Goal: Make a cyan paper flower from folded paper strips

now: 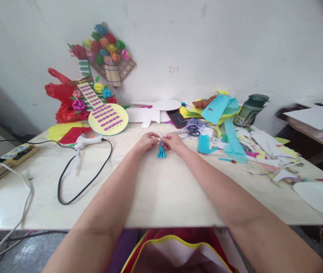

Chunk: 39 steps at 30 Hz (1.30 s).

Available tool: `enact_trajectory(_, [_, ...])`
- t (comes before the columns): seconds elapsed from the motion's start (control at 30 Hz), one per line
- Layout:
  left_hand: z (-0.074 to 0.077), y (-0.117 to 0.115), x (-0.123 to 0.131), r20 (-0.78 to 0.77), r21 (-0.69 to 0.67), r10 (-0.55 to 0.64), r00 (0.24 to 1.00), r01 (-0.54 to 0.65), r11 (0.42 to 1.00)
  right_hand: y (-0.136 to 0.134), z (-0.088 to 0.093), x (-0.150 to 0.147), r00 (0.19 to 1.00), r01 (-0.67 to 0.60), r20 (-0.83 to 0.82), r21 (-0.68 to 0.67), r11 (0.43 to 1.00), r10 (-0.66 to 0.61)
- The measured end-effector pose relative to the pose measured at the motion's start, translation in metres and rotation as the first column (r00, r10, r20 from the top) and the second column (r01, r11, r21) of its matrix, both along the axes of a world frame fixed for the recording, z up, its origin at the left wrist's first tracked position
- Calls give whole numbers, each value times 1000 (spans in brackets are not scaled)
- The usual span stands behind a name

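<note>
A small piece of bright blue crepe paper (pixel 161 152), gathered at its top and splayed into folds below, hangs between my hands just above the table. My right hand (pixel 173 141) pinches its gathered top. Close beside it, my left hand (pixel 147 142) is closed in a pinch on a thin pale strand (pixel 161 134) that looks like thread and runs towards the right fingers. The fingers partly cover the place where strand and paper meet.
A white glue gun (pixel 89 141) with a looped black cord lies left, near a yellow power strip (pixel 6 165). Behind stands a yellow paper guitar (pixel 108 119). Scissors (pixel 192 131), a phone (pixel 176 118), paper scraps (pixel 256 146) and a green bottle (pixel 250 110) are right.
</note>
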State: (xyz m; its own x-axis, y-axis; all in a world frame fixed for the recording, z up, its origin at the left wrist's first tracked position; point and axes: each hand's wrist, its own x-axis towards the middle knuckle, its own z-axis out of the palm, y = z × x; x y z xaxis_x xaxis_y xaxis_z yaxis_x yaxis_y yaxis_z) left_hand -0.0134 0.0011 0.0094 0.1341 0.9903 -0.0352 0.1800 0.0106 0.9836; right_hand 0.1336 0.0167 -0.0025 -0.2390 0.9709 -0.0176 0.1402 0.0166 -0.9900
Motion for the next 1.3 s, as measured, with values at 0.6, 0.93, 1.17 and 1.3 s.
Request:
enact_trajectory(0.6, [-5,0,-4,-149,120,-53,987,71,990,-1,2,1,1000,-16,-6,40,999,16])
enact_trajectory(0.93, [-9,2,-7,-35,85,-127,991,129,988,-3,3,5,994,-105,25,78,991,103])
enact_trajectory(1.17, [-11,2,-6,-29,107,-146,989,148,983,2,-3,2,1000,-22,13,81,996,21])
enact_trajectory(1.3, [-12,2,-5,-46,108,-157,987,161,981,0,-2,-2,999,25,38,122,992,-30])
